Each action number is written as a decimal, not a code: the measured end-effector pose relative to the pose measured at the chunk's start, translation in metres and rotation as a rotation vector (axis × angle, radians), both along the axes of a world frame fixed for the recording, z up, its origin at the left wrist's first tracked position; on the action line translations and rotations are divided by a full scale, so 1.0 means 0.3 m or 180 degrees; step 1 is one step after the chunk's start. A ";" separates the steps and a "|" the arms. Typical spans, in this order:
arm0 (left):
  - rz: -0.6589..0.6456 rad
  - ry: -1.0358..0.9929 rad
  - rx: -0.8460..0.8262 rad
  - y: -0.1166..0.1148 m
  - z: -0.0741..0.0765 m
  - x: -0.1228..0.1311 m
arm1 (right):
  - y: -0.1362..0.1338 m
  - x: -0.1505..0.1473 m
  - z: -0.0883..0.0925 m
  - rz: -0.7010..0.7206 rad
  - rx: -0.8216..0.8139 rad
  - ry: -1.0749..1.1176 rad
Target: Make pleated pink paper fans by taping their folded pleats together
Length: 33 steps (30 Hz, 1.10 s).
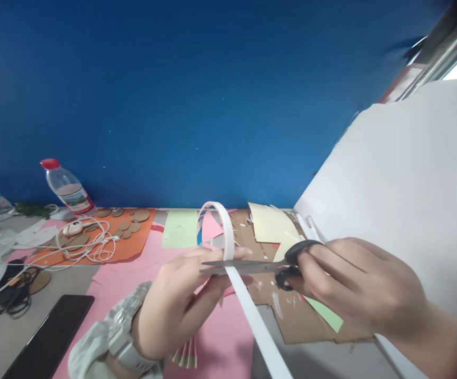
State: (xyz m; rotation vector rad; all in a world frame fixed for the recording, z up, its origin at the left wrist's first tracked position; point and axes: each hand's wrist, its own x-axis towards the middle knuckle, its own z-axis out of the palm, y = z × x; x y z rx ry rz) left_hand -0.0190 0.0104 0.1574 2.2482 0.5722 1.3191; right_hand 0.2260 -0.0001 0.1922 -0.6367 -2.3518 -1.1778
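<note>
My right hand point(358, 284) grips a pair of scissors point(252, 267) by their black handles. The blades point left and lie across a long white strip point(252, 316), at the foot of its curved loop. My left hand point(189, 295), with a watch on the wrist, is closed on the strip just left of and below the blades. From the loop the strip's tail runs down to the lower edge of the view. Beneath my left hand shows a pleated piece of paper point(187, 352); whether the hand holds it too, I cannot tell.
Pink paper point(129, 289), orange paper point(133, 247) with cardboard discs, and cardboard point(299, 326) cover parts of the table. A white cable point(102, 247), a red-capped bottle point(70, 189) and a black phone point(50, 337) are at left. Behind stands a blue wall point(212, 105).
</note>
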 end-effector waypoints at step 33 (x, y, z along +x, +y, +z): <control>0.2092 0.1934 -0.0651 0.269 -0.189 -0.072 | -0.019 0.026 -0.200 -0.0248 -0.1085 0.1028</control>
